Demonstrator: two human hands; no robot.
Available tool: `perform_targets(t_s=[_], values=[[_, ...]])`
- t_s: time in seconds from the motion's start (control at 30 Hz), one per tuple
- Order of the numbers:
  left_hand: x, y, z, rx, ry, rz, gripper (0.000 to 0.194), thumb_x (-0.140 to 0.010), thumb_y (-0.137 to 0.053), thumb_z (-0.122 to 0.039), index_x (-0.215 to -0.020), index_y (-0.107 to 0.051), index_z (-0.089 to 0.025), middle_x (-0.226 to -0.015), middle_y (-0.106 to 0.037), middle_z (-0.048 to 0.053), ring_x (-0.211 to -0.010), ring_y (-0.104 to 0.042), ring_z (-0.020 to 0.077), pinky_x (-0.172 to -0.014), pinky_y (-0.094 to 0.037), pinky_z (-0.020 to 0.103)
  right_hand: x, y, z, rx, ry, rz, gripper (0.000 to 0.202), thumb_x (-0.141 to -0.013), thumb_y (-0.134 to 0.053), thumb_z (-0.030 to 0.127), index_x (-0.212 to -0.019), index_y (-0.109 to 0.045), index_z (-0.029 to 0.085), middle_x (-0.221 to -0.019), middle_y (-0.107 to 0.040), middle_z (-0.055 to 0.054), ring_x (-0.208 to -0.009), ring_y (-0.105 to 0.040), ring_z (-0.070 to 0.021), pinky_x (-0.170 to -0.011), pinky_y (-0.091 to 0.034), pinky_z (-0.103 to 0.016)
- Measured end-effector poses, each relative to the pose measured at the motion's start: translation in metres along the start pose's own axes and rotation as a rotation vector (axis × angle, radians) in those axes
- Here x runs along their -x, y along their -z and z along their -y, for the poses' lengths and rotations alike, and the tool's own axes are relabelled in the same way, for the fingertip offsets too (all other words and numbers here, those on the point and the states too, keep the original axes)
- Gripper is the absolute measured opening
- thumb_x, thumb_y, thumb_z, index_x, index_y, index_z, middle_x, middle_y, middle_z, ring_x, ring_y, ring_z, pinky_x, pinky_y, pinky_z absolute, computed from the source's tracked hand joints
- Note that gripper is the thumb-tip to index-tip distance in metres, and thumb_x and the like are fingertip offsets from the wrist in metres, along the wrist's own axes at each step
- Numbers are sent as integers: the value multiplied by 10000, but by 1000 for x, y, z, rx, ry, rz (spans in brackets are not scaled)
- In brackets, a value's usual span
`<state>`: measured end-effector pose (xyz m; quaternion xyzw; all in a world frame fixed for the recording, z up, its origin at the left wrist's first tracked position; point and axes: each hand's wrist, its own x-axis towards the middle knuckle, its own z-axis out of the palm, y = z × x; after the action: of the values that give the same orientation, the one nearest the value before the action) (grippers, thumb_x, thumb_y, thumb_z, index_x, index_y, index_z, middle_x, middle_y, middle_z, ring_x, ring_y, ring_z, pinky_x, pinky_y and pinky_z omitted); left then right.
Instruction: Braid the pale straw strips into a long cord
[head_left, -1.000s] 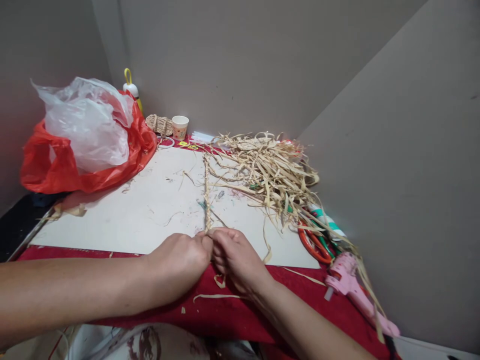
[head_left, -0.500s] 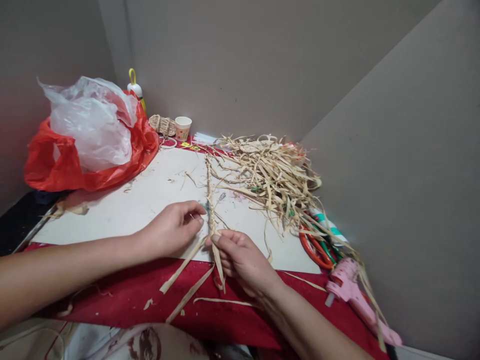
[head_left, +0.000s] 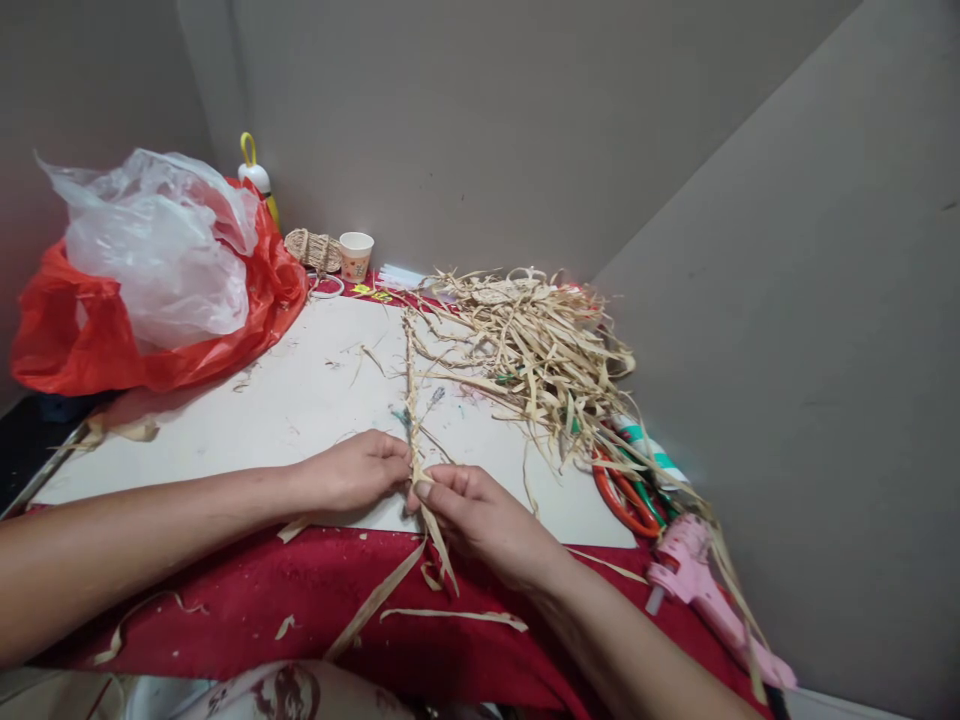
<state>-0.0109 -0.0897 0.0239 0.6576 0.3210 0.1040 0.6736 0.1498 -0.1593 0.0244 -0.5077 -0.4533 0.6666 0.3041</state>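
Observation:
A narrow braid of dried plant-leaf strips [head_left: 411,400] runs away from me across the white board [head_left: 300,400]. My right hand [head_left: 480,515] pinches the braid's near end between thumb and fingers. Loose strips [head_left: 379,598] hang from that end over the red cloth. Just left of the braid, my left hand [head_left: 356,472] is closed with its fingertips at the braid's near end. It grips one leaf strip [head_left: 292,530], whose tail shows below the wrist; the hand covers the rest.
A pile of dried leaf strips [head_left: 547,350] lies at the back right. Pink glue gun [head_left: 697,575] and red-handled tool [head_left: 622,495] lie on the right. Red bag [head_left: 277,300] with clear plastic, paper cup [head_left: 356,258] and woven straw piece [head_left: 313,250] stand at the back left.
My left hand has come down to the braid's near end, its fingers have closed, and the left strip has swung outward under the hand. My right hand keeps its pinch.

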Motion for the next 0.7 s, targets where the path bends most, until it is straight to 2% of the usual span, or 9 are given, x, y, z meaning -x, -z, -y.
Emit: perform_targets(t_s=[0.13,0.2,0.3,0.37,0.43,0.5,0.7], values=[[-3,1,1,16,-27,49,219,-759,-429,-213,-649,-594,-121,-656,-581,1,-625,-476,89,-673,-374,204,1,2,3,237,51,-23,313,-865,-473,431,-770,-577,151,-517,-413,50,-446,-362,-76,-458,-302,-200],[-3,3,0,65,-1,80,230,-772,-454,-246,-635,-587,-117,-589,-529,-15,-541,-421,69,-574,-353,190,2,2,6,343,93,-42,298,-877,-452,400,-760,-574,155,-570,-452,30,-499,-395,-88,-495,-334,-206],[-1,7,-5,189,163,154,236,-784,-496,-325,-679,-573,-127,-465,-367,-74,-382,-231,46,-383,-194,193,3,1,9,459,164,-64,274,-887,-431,342,-726,-553,158,-637,-488,9,-562,-406,-98,-533,-352,-207],[1,9,-7,264,269,215,244,-779,-526,-370,-706,-556,-140,-428,-288,-98,-353,-153,43,-347,-106,196,4,1,10,501,193,-69,260,-894,-415,313,-724,-541,162,-651,-498,8,-575,-407,-99,-548,-354,-205],[2,11,-9,313,295,253,247,-770,-552,-381,-705,-545,-143,-415,-261,-105,-354,-142,39,-341,-90,188,5,1,10,524,203,-73,249,-898,-403,289,-736,-544,165,-645,-499,13,-572,-406,-97,-554,-353,-203],[3,10,-9,335,270,249,230,-769,-560,-363,-704,-545,-142,-406,-265,-105,-354,-145,36,-339,-95,182,5,2,10,541,208,-81,249,-898,-400,278,-735,-548,163,-642,-500,14,-574,-406,-97,-557,-352,-202],[2,3,-9,306,197,130,188,-770,-507,-278,-631,-514,-151,-376,-290,-94,-327,-171,36,-330,-123,184,7,3,14,516,201,-66,263,-898,-421,324,-752,-559,155,-644,-478,15,-581,-390,-98,-548,-340,-200]])
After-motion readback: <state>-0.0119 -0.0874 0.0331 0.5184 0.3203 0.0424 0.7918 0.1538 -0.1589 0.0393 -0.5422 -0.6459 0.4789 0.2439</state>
